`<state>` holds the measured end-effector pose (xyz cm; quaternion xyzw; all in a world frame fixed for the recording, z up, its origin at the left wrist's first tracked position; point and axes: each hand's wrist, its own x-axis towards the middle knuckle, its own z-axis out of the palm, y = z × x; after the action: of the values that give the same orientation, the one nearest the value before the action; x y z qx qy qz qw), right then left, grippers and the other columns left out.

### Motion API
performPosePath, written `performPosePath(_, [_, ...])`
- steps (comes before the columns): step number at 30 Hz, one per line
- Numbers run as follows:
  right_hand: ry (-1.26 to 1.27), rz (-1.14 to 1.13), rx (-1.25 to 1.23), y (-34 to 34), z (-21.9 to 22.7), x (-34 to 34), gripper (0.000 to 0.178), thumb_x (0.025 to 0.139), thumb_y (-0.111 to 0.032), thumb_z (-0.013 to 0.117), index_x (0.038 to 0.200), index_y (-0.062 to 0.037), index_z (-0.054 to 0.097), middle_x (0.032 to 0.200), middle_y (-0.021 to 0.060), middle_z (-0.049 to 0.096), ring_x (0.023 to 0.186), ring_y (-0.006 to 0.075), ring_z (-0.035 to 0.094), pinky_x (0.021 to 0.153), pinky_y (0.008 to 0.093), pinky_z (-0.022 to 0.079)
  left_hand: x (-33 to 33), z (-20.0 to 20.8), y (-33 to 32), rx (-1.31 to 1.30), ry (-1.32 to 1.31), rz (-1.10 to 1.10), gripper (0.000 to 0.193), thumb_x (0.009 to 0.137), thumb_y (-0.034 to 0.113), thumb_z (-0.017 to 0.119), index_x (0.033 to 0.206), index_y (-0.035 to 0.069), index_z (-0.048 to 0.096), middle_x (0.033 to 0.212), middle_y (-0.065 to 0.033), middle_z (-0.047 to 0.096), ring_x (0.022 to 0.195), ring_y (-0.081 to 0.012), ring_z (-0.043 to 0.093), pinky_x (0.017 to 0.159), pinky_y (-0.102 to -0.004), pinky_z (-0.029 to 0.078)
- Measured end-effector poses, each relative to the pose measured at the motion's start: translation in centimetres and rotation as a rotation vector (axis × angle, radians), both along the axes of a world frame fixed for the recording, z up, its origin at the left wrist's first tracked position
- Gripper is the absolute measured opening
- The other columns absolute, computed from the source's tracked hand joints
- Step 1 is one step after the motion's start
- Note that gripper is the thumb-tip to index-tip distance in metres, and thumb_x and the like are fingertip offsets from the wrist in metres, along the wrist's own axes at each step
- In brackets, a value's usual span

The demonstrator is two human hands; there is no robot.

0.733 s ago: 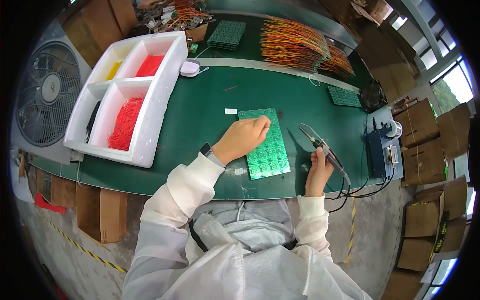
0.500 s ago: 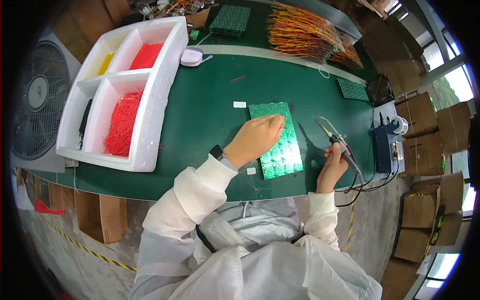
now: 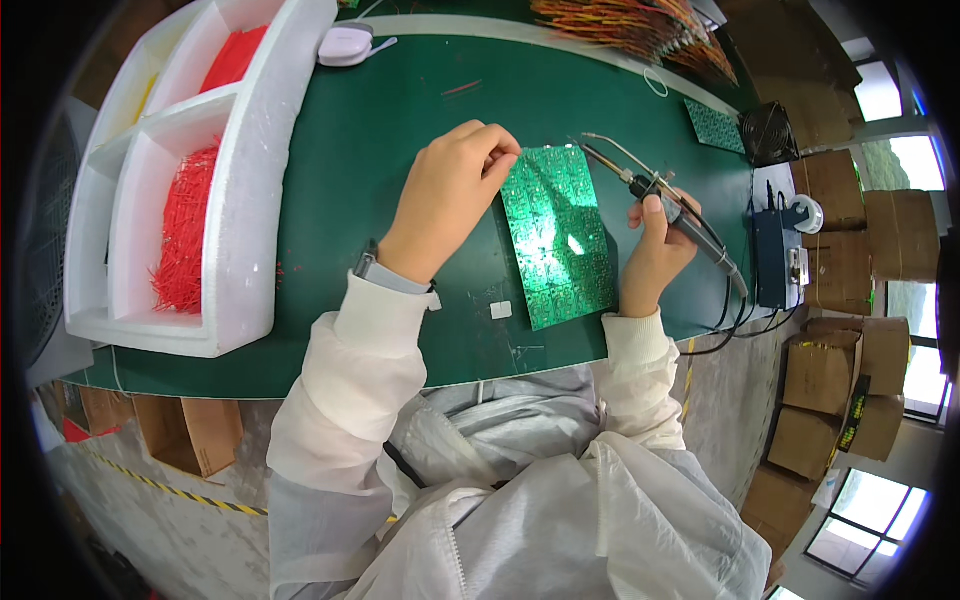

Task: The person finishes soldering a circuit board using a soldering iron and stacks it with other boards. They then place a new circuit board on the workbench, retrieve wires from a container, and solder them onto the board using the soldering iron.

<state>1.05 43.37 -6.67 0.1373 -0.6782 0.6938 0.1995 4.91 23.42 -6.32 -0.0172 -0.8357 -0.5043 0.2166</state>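
Observation:
A green circuit board panel (image 3: pixel 558 240) lies on the green table in front of me, light glaring off its middle. At its far left corner is my left hand (image 3: pixel 450 195), thumb and fingertips pinched together; what they hold, if anything, is hidden. My right hand (image 3: pixel 658 245) is wrapped around a soldering iron (image 3: pixel 690 222) with a thin curved metal tube beside its tip. The iron's tip points at the board's far right corner; I cannot tell whether it touches. A small white square (image 3: pixel 501 310) lies beside the board's near left side.
On the left, a white foam box (image 3: pixel 250 190) holds red wires (image 3: pixel 187 230) in compartments. A pale case (image 3: pixel 345 45) and bundled orange wires (image 3: pixel 625 25) lie at the back. On the right are a blue soldering station (image 3: pixel 775 260), a small black fan (image 3: pixel 768 133) and another circuit board (image 3: pixel 714 126).
My left hand has moved from over the board to its far left corner. My right hand has brought the soldering iron to the far right corner. The whole view has shifted.

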Motion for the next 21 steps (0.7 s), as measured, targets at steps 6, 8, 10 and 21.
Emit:
performPosePath(6, [-0.012,0.031,-0.013,-0.1,-0.1,-0.4,0.023,0.075,-0.007,0.059,0.092,0.0007,0.045,0.069,0.0066,0.052,0.055,0.01,0.05,0.049,0.0206,0.04,0.6,-0.8,0.3,-0.15,-0.084,0.01,0.007,0.071,0.0,0.058,0.078,0.0,0.055,0.07,-0.006,0.053,0.061,-0.0143,0.053,0.056,-0.0231,0.043])
performPosePath(8, [-0.014,0.063,-0.05,-0.1,-0.2,-0.7,0.022,0.075,-0.006,0.059,0.09,0.0003,0.045,0.066,0.0067,0.051,0.053,0.0098,0.048,0.048,0.0205,0.039,0.7,-1.4,0.4,-0.125,-0.087,0.002,0.007,0.071,-0.001,0.058,0.077,0.0,0.055,0.069,-0.0057,0.053,0.061,-0.0138,0.053,0.057,-0.0226,0.043])
performPosePath(10, [-0.038,0.075,-0.008,0.0,-0.1,-1.3,0.021,0.074,-0.007,0.06,0.087,0.0001,0.045,0.062,0.0064,0.05,0.051,0.0097,0.047,0.047,0.0203,0.038,0.9,-2.0,0.5,-0.005,-0.008,0.024,0.006,0.071,-0.001,0.059,0.076,-0.001,0.055,0.069,-0.0053,0.054,0.06,-0.0128,0.052,0.057,-0.0216,0.043])
performPosePath(21, [0.019,0.137,0.001,-0.2,-1.1,-1.0,0.025,0.073,-0.011,0.062,0.086,-0.0002,0.044,0.064,0.0065,0.05,0.048,0.0103,0.046,0.042,0.0198,0.037,0.7,-2.2,0.4,0.007,-0.024,0.005,0.007,0.071,0.0,0.061,0.077,-0.001,0.059,0.069,-0.0045,0.056,0.061,-0.0098,0.053,0.059,-0.0196,0.042])
